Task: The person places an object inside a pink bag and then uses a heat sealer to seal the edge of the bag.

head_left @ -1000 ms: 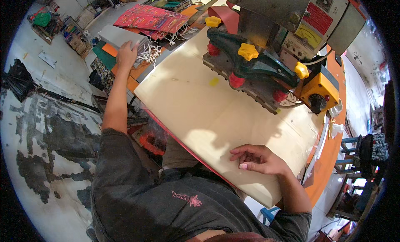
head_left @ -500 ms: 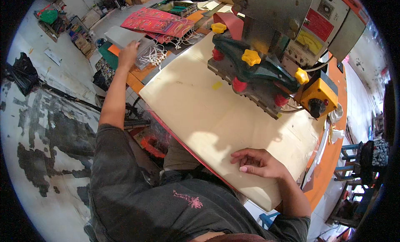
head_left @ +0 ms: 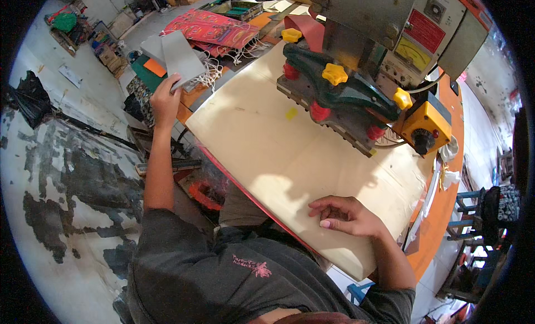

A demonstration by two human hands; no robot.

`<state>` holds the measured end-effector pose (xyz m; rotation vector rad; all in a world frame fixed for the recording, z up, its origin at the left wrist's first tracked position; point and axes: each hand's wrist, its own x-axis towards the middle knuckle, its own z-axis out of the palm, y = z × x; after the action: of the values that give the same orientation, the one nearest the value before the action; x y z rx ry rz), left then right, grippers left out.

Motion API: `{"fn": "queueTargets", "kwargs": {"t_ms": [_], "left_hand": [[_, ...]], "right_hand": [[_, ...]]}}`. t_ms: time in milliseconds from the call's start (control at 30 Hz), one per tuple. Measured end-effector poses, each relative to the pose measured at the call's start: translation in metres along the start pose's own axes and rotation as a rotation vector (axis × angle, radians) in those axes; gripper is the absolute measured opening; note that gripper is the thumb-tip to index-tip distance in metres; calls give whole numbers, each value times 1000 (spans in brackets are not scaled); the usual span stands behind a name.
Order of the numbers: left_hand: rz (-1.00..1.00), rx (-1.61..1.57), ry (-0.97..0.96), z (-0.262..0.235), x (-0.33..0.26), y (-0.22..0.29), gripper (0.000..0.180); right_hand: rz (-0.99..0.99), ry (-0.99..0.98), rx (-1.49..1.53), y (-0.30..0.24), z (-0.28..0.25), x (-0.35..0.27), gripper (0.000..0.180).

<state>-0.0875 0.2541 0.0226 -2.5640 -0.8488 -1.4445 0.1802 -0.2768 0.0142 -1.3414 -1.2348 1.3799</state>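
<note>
My left hand (head_left: 166, 104), at the far left end of the work surface, pinches the near edge of a flat grey sheet (head_left: 183, 59). That sheet is raised and slants across a second grey sheet (head_left: 150, 47). White cords (head_left: 212, 73) lie beside it in a tangle. My right hand (head_left: 352, 218) rests on the near right part of a cream padded board (head_left: 251, 129). Its fingers are loosely bent, with the thumb apart and nothing between them. Beyond the board stands a press with a dark green head bracket (head_left: 340, 81).
Red patterned sheets with white cords (head_left: 214, 28) lie at the back left, near a dark tray (head_left: 245, 11). Yellow knobs (head_left: 335, 74) top the press bracket, and a yellow control box (head_left: 428, 126) hangs at its right. A blue stool (head_left: 468, 210) stands at the right.
My left hand has come nearer to me and lifted the grey sheet, which now tilts over the other one. My right hand has stayed on the board.
</note>
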Motion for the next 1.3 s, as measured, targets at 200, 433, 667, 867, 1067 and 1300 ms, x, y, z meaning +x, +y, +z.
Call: {"fn": "queueTargets", "kwargs": {"t_ms": [200,433,667,867,1067,1300], "left_hand": [[72,-94,209,-32,2,11,38],[217,-416,159,-59,34,35,24],[294,-847,-87,-59,50,76,22],[650,-604,-161,-69,93,136,41],[847,-192,-166,-79,95,220,43],[512,-296,-339,-79,67,225,63]], "right_hand": [[10,12,43,1,2,1,49],[0,18,18,2,2,1,50],[-15,7,37,10,1,0,51],[19,-14,43,0,0,0,48],[-17,10,5,2,1,-2,48],[-17,-19,-55,2,1,-1,50]]}}
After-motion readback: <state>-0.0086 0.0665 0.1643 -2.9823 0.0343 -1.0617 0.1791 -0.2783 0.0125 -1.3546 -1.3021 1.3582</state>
